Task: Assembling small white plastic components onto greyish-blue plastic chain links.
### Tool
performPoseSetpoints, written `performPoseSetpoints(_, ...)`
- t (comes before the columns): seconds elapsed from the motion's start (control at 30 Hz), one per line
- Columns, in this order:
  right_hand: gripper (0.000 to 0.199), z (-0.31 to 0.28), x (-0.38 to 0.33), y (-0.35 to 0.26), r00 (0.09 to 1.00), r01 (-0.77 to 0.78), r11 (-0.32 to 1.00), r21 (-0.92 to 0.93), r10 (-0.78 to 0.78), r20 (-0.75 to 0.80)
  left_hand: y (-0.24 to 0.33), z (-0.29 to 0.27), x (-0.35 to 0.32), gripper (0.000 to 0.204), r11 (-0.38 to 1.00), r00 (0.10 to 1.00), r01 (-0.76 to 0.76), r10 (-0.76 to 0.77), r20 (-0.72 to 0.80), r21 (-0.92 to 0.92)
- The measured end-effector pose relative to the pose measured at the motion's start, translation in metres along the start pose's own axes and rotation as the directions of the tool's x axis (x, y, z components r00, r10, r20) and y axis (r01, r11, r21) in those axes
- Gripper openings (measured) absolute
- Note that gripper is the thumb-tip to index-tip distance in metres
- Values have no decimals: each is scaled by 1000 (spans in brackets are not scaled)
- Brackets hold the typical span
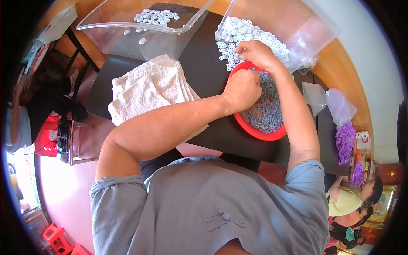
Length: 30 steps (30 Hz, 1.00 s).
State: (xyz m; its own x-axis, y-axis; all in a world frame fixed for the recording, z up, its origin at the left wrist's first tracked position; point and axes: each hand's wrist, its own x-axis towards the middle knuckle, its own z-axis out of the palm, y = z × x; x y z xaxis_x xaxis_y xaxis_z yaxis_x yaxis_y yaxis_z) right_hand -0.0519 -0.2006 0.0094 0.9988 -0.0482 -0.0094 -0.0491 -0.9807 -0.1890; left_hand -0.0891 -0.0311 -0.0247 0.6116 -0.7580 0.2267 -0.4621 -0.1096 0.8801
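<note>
The left hand (244, 88) was above the red round plastic bowl (275, 136) right of centre in the frame, covering part of its left rim. Its fingers were curled in together; what, if anything, they were clamped on could not be told. The slender grey-blue pieces (268, 111), with a few reddish bits among them, filled the bowl below and to the right of that hand.

The right hand (257, 54) was higher, in the upper right of the frame, at the near edge of a heap of small white plastic pieces (253, 34). Its thumb and forefinger were bent toward each other at the left; whether a piece was clamped between the tips could not be told. The right forearm passed over the bowl's right side. A clear plastic bin (316, 27) stood around the right part of the heap.

In the upper left, more loose white pieces (156, 18) showed through another clear plastic bin (123, 46). A folded white terry towel (146, 87) lay left of centre on the dark tabletop (206, 70). At the right edge were bundles of purple strips (345, 142) and a seated person in a pale yellow top (342, 202).
</note>
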Motion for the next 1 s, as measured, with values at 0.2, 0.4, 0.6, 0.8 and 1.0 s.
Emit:
performPoseSetpoints(0.2,14,2,0,-19,998,-59,991,-122,63,29,-7,3,0,8,1000,999,-27,27,-36,1)
performPoseSetpoints(0.4,9,-12,-41,-8,936,29,579,815,270,-225,7,-17,4,16,886,981,190,-188,46,-423)
performPoseSetpoints(0.6,11,-18,-116,-26,875,-8,318,948,461,-147,13,-20,1,14,696,951,277,-299,84,-663)
performPoseSetpoints(0.8,11,-7,-141,-32,881,55,191,980,453,-138,16,-13,-1,15,696,968,214,-243,56,-685)
performPoseSetpoints(1.0,11,-3,-141,-43,856,95,225,970,478,-195,18,-12,-4,15,705,972,179,-234,13,-687)
